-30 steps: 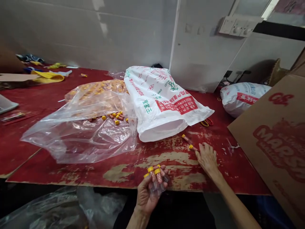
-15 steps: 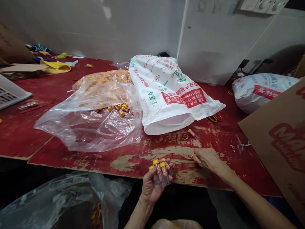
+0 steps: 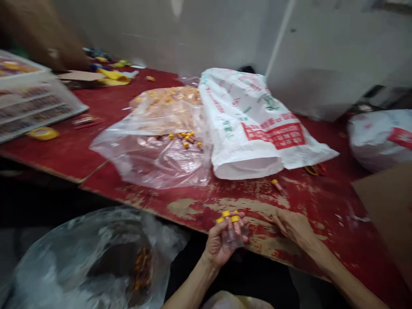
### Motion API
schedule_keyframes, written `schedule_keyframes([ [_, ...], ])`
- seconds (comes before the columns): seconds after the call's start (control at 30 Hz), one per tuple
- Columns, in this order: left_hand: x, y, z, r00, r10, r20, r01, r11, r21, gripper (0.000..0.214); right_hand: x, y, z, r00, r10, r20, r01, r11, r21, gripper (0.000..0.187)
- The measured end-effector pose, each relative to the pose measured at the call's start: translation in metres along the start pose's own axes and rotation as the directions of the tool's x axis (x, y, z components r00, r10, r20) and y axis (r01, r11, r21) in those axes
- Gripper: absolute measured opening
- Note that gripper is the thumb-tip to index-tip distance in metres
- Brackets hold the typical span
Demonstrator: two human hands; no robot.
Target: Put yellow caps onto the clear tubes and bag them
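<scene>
My left hand (image 3: 219,246) is closed round a bunch of small clear vials with yellow caps (image 3: 232,226), held just over the near edge of the worn red table (image 3: 322,206). Just to its right, my right hand (image 3: 294,226) rests on the table with fingers curled; whatever they hold is hidden. One loose vial (image 3: 276,185) lies on the table beyond it. A clear plastic bag (image 3: 154,150) full of the same yellow-capped vials lies open further back, beside a white printed sack (image 3: 254,128).
A crumpled clear bag (image 3: 96,257) with some vials inside sits below the table edge at lower left. White trays (image 3: 28,103) stand at far left. Another white sack (image 3: 383,137) and a cardboard box (image 3: 389,206) are at right. Scissors (image 3: 313,170) lie by the sack.
The camera has swung left and down. My right hand picked a vial off the table and drew back toward my left hand, which keeps its bunch of vials.
</scene>
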State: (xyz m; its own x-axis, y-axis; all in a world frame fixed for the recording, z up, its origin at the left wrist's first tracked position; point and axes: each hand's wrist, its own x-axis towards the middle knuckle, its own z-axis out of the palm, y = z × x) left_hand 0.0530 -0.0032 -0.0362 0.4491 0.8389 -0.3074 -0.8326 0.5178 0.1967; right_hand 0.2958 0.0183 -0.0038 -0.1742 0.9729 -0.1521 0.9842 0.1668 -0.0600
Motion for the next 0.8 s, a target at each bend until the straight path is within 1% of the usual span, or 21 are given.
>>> schedule_keyframes([
  [0.03, -0.003, -0.001, 0.001, 1.0, 0.015, -0.016, -0.014, 1.0, 0.003, 0.026, -0.003, -0.005, 0.004, 0.997, -0.007, -0.073, 0.014, 0.995, 0.097, 0.032],
  [0.07, -0.006, -0.001, 0.002, 0.999, 0.034, -0.033, -0.034, 0.999, 0.003, 0.024, -0.005, -0.014, 0.007, 0.985, -0.019, -0.17, 0.058, 0.972, 0.226, 0.033],
  [0.13, -0.012, 0.004, 0.002, 0.993, 0.096, -0.069, -0.096, 0.995, -0.003, 0.023, -0.005, -0.042, 0.012, 0.959, -0.031, -0.28, 0.134, 0.925, 0.357, 0.038],
  [0.2, -0.021, 0.016, 0.0, 0.976, 0.188, -0.107, -0.191, 0.982, -0.017, 0.026, -0.002, -0.085, 0.014, 0.931, -0.018, -0.366, 0.215, 0.835, 0.506, 0.039],
  [0.23, -0.028, 0.023, -0.001, 0.959, 0.249, -0.134, -0.254, 0.967, -0.024, 0.028, -0.002, -0.111, 0.014, 0.92, -0.028, -0.392, 0.27, 0.77, 0.579, 0.038],
  [0.27, -0.037, 0.031, -0.002, 0.936, 0.311, -0.167, -0.32, 0.947, -0.032, 0.031, -0.002, -0.139, 0.013, 0.908, -0.065, -0.413, 0.337, 0.698, 0.632, 0.037],
  [0.33, -0.058, 0.049, -0.006, 0.867, 0.431, -0.249, -0.455, 0.889, -0.045, 0.035, -0.001, -0.194, 0.014, 0.875, -0.181, -0.449, 0.463, 0.584, 0.667, 0.034],
  [0.4, -0.083, 0.068, -0.017, 0.775, 0.538, -0.332, -0.58, 0.814, -0.035, 0.039, 0.002, -0.245, 0.019, 0.829, -0.288, -0.479, 0.555, 0.52, 0.649, 0.033],
  [0.47, -0.109, 0.09, -0.037, 0.666, 0.619, -0.418, -0.681, 0.733, 0.0, 0.041, 0.007, -0.289, 0.031, 0.774, -0.395, -0.494, 0.632, 0.454, 0.627, 0.033],
  [0.5, -0.121, 0.1, -0.051, 0.594, 0.645, -0.48, -0.726, 0.687, 0.025, 0.04, 0.01, -0.31, 0.038, 0.748, -0.454, -0.483, 0.658, 0.419, 0.625, 0.032],
  [0.53, -0.133, 0.11, -0.067, 0.519, 0.653, -0.552, -0.761, 0.647, 0.049, 0.035, 0.012, -0.33, 0.048, 0.73, -0.518, -0.446, 0.667, 0.398, 0.63, 0.031],
  [0.57, -0.144, 0.118, -0.084, 0.446, 0.641, -0.624, -0.785, 0.616, 0.072, 0.029, 0.014, -0.349, 0.058, 0.719, -0.591, -0.365, 0.656, 0.406, 0.636, 0.03],
  [0.6, -0.153, 0.124, -0.102, 0.383, 0.618, -0.687, -0.798, 0.596, 0.091, 0.021, 0.016, -0.367, 0.069, 0.711, -0.661, -0.242, 0.63, 0.444, 0.637, 0.03],
  [0.63, -0.161, 0.129, -0.121, 0.333, 0.588, -0.737, -0.802, 0.588, 0.106, 0.014, 0.017, -0.383, 0.082, 0.699, -0.709, -0.096, 0.596, 0.503, 0.626, 0.03],
  [0.67, -0.168, 0.132, -0.139, 0.307, 0.556, -0.772, -0.794, 0.597, 0.115, 0.008, 0.019, -0.397, 0.094, 0.677, -0.734, 0.054, 0.566, 0.566, 0.6, 0.03],
  [0.7, -0.173, 0.133, -0.156, 0.3, 0.527, -0.795, -0.776, 0.619, 0.118, 0.006, 0.02, -0.408, 0.106, 0.656, -0.739, 0.157, 0.545, 0.607, 0.578, 0.028],
  [0.73, -0.176, 0.132, -0.173, 0.302, 0.498, -0.813, -0.749, 0.651, 0.12, 0.01, 0.021, -0.417, 0.118, 0.638, -0.737, 0.223, 0.532, 0.631, 0.565, 0.025],
  [0.8, -0.176, 0.127, -0.201, 0.317, 0.431, -0.845, -0.671, 0.732, 0.121, 0.024, 0.024, -0.427, 0.139, 0.609, -0.741, 0.284, 0.516, 0.642, 0.567, 0.016],
])
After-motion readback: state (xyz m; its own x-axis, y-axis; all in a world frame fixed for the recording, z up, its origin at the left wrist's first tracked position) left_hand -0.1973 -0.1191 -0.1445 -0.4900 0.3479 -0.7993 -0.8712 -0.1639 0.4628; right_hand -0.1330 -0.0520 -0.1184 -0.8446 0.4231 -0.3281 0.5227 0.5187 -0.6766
